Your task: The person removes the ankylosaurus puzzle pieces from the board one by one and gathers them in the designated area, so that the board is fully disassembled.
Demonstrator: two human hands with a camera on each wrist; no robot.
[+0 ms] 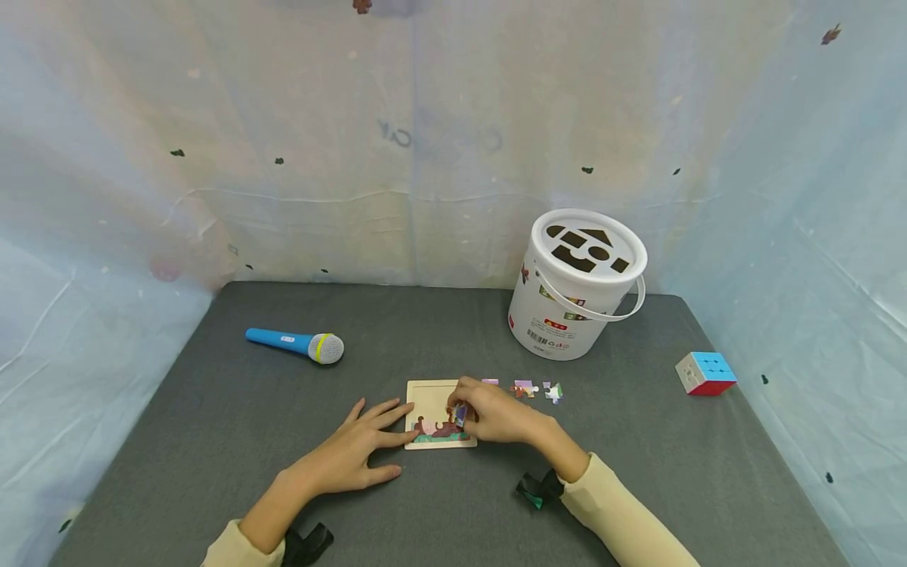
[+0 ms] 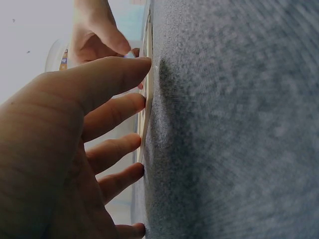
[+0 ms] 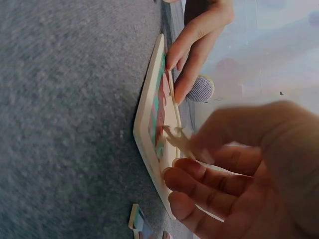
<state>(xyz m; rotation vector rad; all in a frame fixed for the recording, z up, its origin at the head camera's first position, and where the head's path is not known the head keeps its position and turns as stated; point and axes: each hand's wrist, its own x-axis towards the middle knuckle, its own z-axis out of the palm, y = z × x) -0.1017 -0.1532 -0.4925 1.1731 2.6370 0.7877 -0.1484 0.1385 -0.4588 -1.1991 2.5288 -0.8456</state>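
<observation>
A small wooden puzzle tray (image 1: 428,390) lies on the grey cloth, its lower part filled with a coloured picture (image 1: 432,434) and its upper part bare wood. My left hand (image 1: 350,453) is spread flat at the tray's left side, with straight fingertips resting on its edge. Over the tray's right half, my right hand (image 1: 498,413) pinches a puzzle piece (image 3: 179,141) between thumb and fingers. That piece is tilted, close above the tray, and shows its plain wooden side in the right wrist view. Loose puzzle pieces (image 1: 525,389) lie just beyond the right hand.
A blue toy microphone (image 1: 294,343) lies at the back left. Toward the back right stands a white bucket (image 1: 560,315) with shaped holes in its lid and a handle. A puzzle cube (image 1: 706,373) sits near the table's right edge. Pale sheeting (image 1: 453,157) hangs behind the table.
</observation>
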